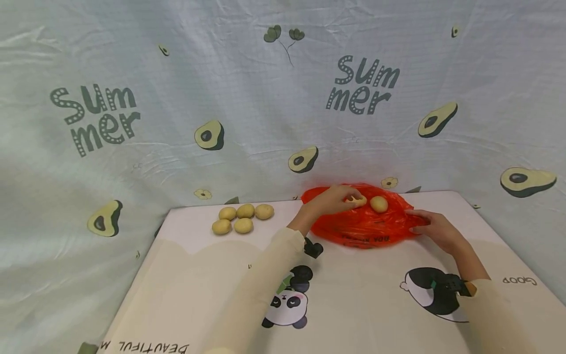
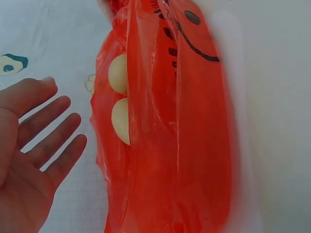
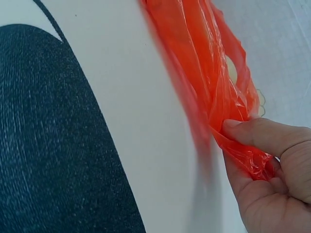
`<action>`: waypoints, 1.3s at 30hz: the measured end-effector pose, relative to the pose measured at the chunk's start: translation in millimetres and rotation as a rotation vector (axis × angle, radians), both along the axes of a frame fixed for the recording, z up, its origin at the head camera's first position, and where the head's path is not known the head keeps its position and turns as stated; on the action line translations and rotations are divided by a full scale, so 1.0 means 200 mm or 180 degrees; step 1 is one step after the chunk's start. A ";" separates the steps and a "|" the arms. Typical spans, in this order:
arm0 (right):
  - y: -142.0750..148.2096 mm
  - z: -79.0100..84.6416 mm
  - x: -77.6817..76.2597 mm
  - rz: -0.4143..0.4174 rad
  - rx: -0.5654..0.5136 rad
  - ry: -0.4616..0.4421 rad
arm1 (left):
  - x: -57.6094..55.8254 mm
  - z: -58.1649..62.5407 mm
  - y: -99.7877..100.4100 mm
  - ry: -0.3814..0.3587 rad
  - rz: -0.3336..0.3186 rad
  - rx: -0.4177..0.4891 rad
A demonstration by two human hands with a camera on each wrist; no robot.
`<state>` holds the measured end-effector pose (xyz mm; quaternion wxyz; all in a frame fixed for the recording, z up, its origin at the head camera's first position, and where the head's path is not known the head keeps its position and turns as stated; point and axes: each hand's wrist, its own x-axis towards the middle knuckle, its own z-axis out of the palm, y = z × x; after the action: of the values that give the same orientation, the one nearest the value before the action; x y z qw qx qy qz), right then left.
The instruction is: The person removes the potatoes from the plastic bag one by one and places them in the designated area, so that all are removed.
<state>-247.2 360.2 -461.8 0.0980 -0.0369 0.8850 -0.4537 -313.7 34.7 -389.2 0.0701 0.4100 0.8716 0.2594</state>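
A red plastic bag point(image 1: 353, 228) with dark print lies at the back of the table, its opening spread. Two potatoes show inside it, one potato point(image 1: 379, 204) in plain sight and another potato point(image 1: 360, 201) partly behind my left fingers. My left hand point(image 1: 333, 200) hovers over the bag; in the left wrist view the left hand point(image 2: 34, 141) has its fingers extended and holds nothing. At the bag's right end my right hand point(image 1: 435, 228) grips the edge; the right wrist view shows the right hand point(image 3: 272, 165) pinching bunched plastic between thumb and fingers.
Several loose potatoes point(image 1: 243, 225) sit in two rows at the back left of the table. The white tabletop point(image 1: 353, 305) carries printed animals and lettering. Behind it hangs a pale curtain point(image 1: 247, 98) with avocado prints.
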 end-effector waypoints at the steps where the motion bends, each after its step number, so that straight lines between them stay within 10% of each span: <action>1: 0.00 0.00 0.00 -0.0002 -0.0007 0.0001 | -0.01 0.00 0.01 -0.0030 0.0009 -0.0002; 29: 0.02 -0.04 -0.06 -0.0181 0.0023 -0.0277 | -0.12 -0.05 0.32 -0.0371 0.0020 -0.0110; 39: 0.03 -0.03 -0.08 -0.0117 -0.0180 -0.0465 | -0.13 -0.06 0.34 -0.0634 0.0362 -0.0046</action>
<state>-263.9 366.9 -467.3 0.1528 0.0097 0.8628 -0.4817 -340.6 103.2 -401.8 0.1444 0.3316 0.8840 0.2962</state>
